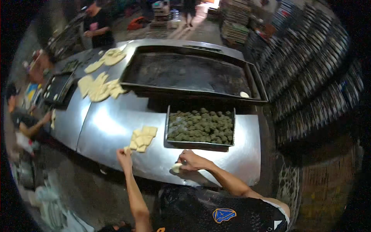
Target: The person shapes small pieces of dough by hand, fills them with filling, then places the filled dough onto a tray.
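My left hand (124, 159) is at the near edge of the metal table, its fingers closed on a small piece of pale dough (126, 149). Just beyond it lies a cluster of cut dough pieces (143, 137). To the right, my right hand (189, 160) has its fingers curled round a rounded dough piece (176, 167) low over the tabletop. Past that hand stands a rectangular metal tray (201, 144) heaped with dark green balls of filling (203, 125).
A large dark baking tray (185, 73) spans the back, with one pale dough round (244, 94) in its corner. Dough sheets (98, 88) lie at left. Stacked trays (309, 73) line the right. Other people (99, 25) are at the left (29, 121) and back.
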A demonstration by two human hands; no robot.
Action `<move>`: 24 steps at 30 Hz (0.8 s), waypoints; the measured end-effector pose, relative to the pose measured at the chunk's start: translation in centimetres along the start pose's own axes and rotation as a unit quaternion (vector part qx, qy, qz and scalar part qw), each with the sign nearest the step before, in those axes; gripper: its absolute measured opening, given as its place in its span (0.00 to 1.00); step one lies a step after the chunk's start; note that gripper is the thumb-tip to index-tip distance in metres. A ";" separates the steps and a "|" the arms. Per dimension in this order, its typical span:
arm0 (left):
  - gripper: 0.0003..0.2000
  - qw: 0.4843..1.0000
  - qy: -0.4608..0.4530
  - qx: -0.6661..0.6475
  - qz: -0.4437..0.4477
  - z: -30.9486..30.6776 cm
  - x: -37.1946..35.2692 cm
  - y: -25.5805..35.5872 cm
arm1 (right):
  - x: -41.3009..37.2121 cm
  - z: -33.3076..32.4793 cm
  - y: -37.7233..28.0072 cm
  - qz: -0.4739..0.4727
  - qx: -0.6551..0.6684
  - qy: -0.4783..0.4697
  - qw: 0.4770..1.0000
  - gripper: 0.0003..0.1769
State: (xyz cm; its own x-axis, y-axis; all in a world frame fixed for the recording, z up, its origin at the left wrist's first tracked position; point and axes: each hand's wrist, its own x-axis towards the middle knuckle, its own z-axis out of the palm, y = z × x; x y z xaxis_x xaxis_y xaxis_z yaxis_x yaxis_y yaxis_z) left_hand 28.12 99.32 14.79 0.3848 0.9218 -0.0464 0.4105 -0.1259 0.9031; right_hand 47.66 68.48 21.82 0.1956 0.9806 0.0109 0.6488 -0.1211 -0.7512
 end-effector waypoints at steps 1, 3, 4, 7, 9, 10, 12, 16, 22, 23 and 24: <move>0.11 0.997 0.025 -0.062 0.035 0.3 -0.4 -0.7 | -1.1 -1.9 -0.8 0.083 0.064 -0.011 0.994 0.16; 0.17 0.989 0.068 -0.128 0.033 -0.1 -2.8 0.9 | -3.4 -6.3 -2.1 0.107 0.145 0.055 0.982 0.14; 0.23 0.982 0.049 -0.185 0.013 -0.8 -3.4 0.1 | -4.2 -9.1 -1.7 0.137 0.123 0.077 0.980 0.15; 0.21 0.969 0.042 -0.232 -0.080 -2.1 -6.5 2.1 | -5.6 -17.4 0.4 0.110 0.159 0.391 0.900 0.16; 0.20 0.961 0.027 -0.251 -0.112 -2.1 -8.5 4.3 | -5.9 -23.9 5.4 0.110 0.005 0.452 0.885 0.15; 0.21 0.957 0.020 -0.260 -0.126 -2.0 -9.6 5.3 | -5.6 -26.3 7.8 0.128 -0.033 0.477 0.869 0.15; 0.21 0.954 0.015 -0.266 -0.141 -1.9 -11.2 6.3 | -4.7 -29.8 10.1 0.167 -0.069 0.477 0.860 0.15; 0.20 0.942 -0.001 -0.299 -0.149 -1.7 -12.4 8.2 | -1.8 -31.5 16.7 0.226 -0.130 0.449 0.855 0.15; 0.19 0.920 -0.040 -0.362 -0.145 -0.6 -11.6 10.3 | -0.8 -28.0 11.5 0.165 -0.109 0.489 0.850 0.14; 0.19 0.909 -0.083 -0.388 -0.129 0.3 -11.3 10.7 | -0.5 -25.9 9.0 0.130 -0.121 0.548 0.817 0.14; 0.19 0.896 -0.124 -0.411 -0.114 1.2 -11.1 11.2 | -0.5 -23.8 5.9 0.160 -0.082 0.501 0.846 0.14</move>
State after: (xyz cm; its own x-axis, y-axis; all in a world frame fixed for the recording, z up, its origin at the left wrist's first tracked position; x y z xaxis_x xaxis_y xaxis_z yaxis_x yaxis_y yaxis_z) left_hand 29.45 87.25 24.92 0.5822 0.7663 -0.2717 -0.2069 0.4628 0.8620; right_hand 68.93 63.65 33.11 0.8532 0.2798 0.4402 0.5216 -0.4566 -0.7207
